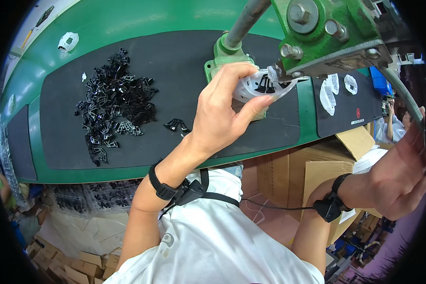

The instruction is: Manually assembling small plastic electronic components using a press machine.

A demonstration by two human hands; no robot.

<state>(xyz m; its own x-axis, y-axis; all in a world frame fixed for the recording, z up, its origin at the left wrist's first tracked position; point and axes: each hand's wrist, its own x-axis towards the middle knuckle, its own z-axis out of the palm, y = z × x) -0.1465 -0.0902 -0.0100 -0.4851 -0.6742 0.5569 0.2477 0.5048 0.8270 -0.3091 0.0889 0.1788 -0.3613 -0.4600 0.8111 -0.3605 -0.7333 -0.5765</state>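
The left hand (215, 111) is closed part way around a white shell (244, 89), the thumb on the near side and the fingers on the far side; this grip seems to me chosen to steady the curved rim while its hollow stays free. Inside the shell I see a black insert (265, 85), and the shell is held just beneath the head of the green press (312, 43), near to the press base (221, 59). The right hand (400, 177) is raised at my far right, its fingers bent beside the end of the grey lever (404, 89); the view is dark and warped there, so I cannot tell if it grips the lever or only touches it. On the dark mat (175, 57), which probably protects the green surface (128, 19), a heap of black clips (116, 97) lies to the left, and some loose clips (176, 125) lie nearer to the left hand, I suppose for easy reach. Several spare shells (327, 98) rest beyond the press on another mat (346, 108), perhaps to keep both kinds separate.
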